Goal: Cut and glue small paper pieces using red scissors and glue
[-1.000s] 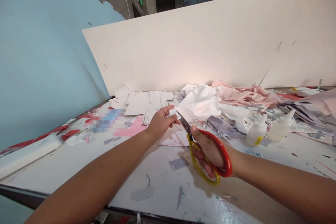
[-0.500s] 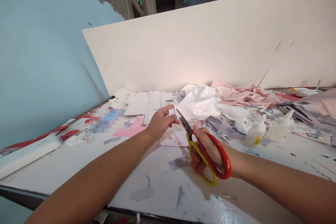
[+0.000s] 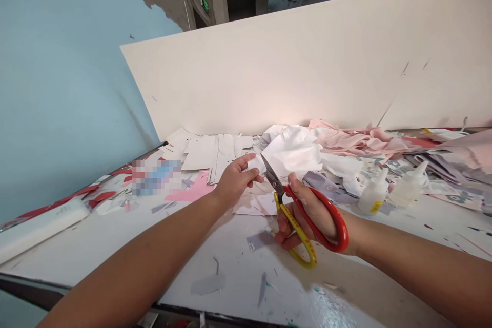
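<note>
My right hand (image 3: 305, 212) is wrapped round a pair of scissors (image 3: 296, 228) with one red and one yellow handle loop. Their dark blades point up and left, slightly apart. My left hand (image 3: 239, 178) pinches a small piece of white cloth (image 3: 257, 163) between thumb and forefinger, just left of the blade tips. Whether this piece joins the crumpled white cloth (image 3: 294, 151) behind it I cannot tell. Below the hands a pale pink piece of cloth (image 3: 253, 205) lies flat on the white table (image 3: 154, 256).
Two squeeze bottles (image 3: 372, 195) stand right of my right hand. Pink cloth (image 3: 357, 138) is heaped behind them, before a tall white board (image 3: 292, 72). White card pieces (image 3: 200, 151) lie back left. A long white box-like object (image 3: 42, 225) rests at the left edge.
The scissors' handles have spread further apart, the red loop moving right with my right hand. The blade tips have shifted slightly right. My left hand has hardly moved.
</note>
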Tool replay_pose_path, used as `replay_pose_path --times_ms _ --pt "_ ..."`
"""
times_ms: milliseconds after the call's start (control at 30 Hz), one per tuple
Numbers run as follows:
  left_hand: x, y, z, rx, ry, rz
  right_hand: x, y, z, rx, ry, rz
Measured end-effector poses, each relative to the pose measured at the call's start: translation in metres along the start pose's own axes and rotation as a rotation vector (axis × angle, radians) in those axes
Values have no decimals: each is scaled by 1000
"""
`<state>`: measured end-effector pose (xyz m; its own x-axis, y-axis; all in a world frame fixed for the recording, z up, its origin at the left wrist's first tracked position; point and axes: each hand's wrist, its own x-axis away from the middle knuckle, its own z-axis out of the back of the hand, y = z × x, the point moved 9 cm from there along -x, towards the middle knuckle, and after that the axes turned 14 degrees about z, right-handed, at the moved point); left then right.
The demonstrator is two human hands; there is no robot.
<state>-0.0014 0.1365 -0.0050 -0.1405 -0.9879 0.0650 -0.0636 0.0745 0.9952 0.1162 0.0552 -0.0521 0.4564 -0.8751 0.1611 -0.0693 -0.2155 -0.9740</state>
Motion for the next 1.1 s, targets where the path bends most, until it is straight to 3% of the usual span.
replay_pose_path --times_ms 467,633,967,1100 --pt "4 -1 -2 -133 37 23 -19 -5 6 205 -24 33" --pt "5 -1 -3 -217 68 30 -21 -12 8 277 -27 106" --pt "9 1 -2 -314 121 30 -22 -7 9 293 -7 79" --pt "10 1 -3 -328 127 48 -22 -9 10 314 16 129"
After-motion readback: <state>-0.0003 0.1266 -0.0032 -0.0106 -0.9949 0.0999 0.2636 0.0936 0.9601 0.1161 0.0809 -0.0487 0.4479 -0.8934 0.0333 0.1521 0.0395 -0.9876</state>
